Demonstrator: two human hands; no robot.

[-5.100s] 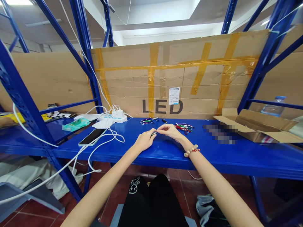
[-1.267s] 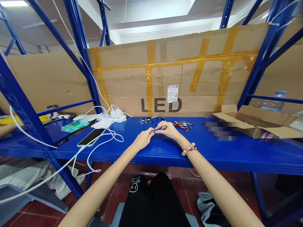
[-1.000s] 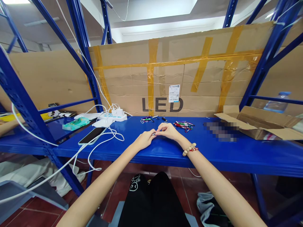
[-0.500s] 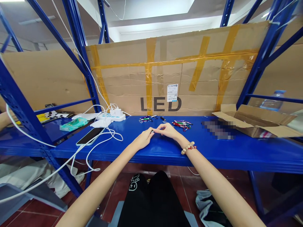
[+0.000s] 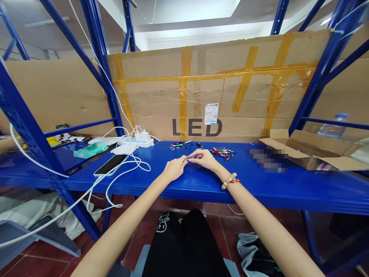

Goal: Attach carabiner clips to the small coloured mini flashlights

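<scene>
My left hand and my right hand meet over the blue shelf top, fingertips pinching one small pen-like keychain item between them. It is mostly hidden by my fingers. A bead bracelet sits on my right wrist. Behind my hands lie two small heaps of similar coloured items: one to the left and one to the right.
A phone on a white cable lies at the left, near a white power strip with chargers. An open cardboard box stands at the right, a water bottle behind it. A taped "LED" cardboard sheet walls the back.
My hands stay together on the small item with only slight finger shifts. The view has wobbled a little.
</scene>
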